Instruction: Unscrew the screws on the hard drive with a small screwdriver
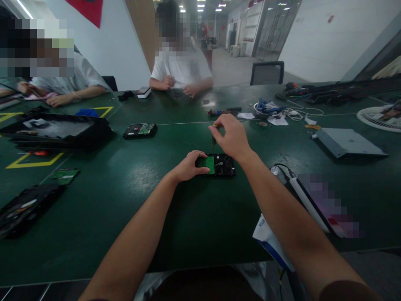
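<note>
A black hard drive (226,166) with a green circuit board on its left part lies flat on the green table in front of me. My left hand (190,165) grips its left end, thumb along the near edge and fingers on the far edge. Above the drive, my right hand (231,136) pinches the yellow-topped end of a thin screwdriver (213,140). The screwdriver stands upright, its tip down near the board's right edge; exact contact is too small to tell.
Another hard drive (140,130) lies further left, and a dark drive-like unit (25,205) sits near left. A black casing (59,129) is behind it. To the right are a grey metal box (349,142) and a cabled device (313,200). Two people sit across the table.
</note>
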`<control>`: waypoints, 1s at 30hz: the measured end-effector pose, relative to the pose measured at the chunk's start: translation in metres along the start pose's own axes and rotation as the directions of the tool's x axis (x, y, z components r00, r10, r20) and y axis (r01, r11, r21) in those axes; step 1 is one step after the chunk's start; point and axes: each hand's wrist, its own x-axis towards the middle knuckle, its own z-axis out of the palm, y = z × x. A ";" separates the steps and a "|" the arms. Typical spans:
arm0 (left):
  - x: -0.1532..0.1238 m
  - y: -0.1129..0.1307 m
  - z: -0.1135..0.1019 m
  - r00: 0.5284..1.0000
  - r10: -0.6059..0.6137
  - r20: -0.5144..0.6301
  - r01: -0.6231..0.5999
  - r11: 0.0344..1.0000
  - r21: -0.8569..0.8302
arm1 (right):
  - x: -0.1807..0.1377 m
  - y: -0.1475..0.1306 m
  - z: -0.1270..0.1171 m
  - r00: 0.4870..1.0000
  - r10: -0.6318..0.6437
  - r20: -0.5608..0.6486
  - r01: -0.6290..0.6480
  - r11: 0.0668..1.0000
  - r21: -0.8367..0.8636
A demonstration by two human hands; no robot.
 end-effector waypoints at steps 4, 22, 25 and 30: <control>0.000 0.001 -0.001 1.000 -0.009 0.011 0.009 1.000 -0.002 | -0.001 -0.001 0.001 1.000 -0.012 -0.007 0.012 1.000 -0.019; -0.001 0.002 0.000 1.000 0.000 -0.014 0.000 1.000 0.000 | 0.000 0.001 0.002 0.999 0.034 0.001 -0.034 0.999 -0.003; -0.001 0.002 0.000 1.000 0.004 -0.018 -0.004 1.000 -0.004 | 0.000 0.001 0.002 0.999 0.051 0.014 -0.051 0.999 0.019; -0.001 0.004 0.000 1.000 -0.011 -0.007 0.011 1.000 -0.015 | -0.001 -0.002 0.000 1.000 -0.006 0.007 0.006 1.000 0.004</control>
